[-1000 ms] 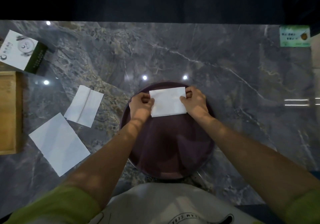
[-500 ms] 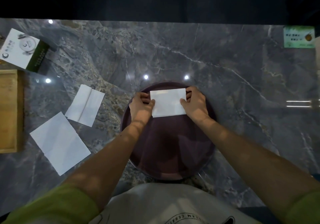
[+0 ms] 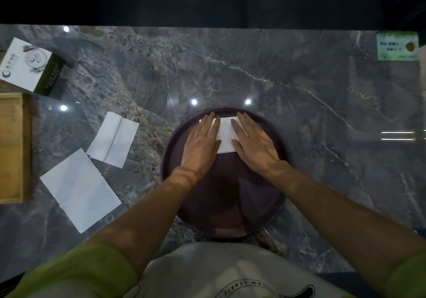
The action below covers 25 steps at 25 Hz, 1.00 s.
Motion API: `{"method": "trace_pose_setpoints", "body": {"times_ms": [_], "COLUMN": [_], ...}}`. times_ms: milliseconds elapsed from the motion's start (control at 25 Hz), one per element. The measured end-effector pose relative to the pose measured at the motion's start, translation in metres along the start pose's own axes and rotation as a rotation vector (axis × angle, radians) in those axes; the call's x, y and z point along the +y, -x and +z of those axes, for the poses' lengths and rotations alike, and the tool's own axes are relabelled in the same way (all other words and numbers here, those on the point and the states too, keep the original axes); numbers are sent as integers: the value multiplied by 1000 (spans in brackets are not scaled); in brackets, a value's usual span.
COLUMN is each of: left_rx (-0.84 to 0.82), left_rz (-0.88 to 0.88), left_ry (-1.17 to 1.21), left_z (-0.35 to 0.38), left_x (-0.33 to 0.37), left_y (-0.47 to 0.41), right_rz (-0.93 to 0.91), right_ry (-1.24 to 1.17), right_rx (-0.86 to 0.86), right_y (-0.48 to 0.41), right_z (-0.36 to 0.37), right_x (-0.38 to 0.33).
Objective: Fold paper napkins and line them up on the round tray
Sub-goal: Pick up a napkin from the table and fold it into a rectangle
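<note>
A folded white napkin (image 3: 226, 134) lies in the far part of the dark purple round tray (image 3: 230, 217) in front of me. My left hand (image 3: 202, 141) lies flat on the napkin's left side, fingers spread. My right hand (image 3: 253, 140) lies flat on its right side, fingers apart. Only the napkin's middle strip shows between the hands. Two more white napkins rest on the marble table to the left: a smaller creased one (image 3: 113, 138) and a larger one (image 3: 79, 189) nearer to me.
A wooden tray (image 3: 11, 148) sits at the left edge. A white and green box (image 3: 30, 66) lies at the far left. A green card (image 3: 397, 46) is at the far right corner. The table's far edge borders darkness.
Both hands let go of the napkin's side edges and now lie flat and open on top of it. The napkin stays in the tray's far part.
</note>
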<state>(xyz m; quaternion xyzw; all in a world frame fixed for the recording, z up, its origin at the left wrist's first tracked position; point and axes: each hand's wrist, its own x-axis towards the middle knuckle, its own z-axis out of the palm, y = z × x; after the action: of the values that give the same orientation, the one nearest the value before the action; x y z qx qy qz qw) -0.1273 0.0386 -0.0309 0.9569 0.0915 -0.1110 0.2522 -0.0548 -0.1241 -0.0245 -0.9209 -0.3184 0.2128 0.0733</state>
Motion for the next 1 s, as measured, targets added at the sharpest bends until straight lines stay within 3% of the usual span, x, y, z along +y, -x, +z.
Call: {"method": "trace_pose_setpoints", "body": {"times_ms": [360, 680, 1000], "left_rx": [-158, -279, -143], "left_rz": [41, -6, 23], "left_ry": [-195, -227, -85], "left_z": [14, 4, -30], "left_x": [-23, -15, -7], "left_y": [-3, -7, 2], "right_rz": [-25, 25, -3], "right_ry": [101, 73, -42], "right_rx": [-76, -178, -97], "right_y": [0, -4, 8], "right_z": [8, -6, -36], "right_x": [10, 5, -1]}}
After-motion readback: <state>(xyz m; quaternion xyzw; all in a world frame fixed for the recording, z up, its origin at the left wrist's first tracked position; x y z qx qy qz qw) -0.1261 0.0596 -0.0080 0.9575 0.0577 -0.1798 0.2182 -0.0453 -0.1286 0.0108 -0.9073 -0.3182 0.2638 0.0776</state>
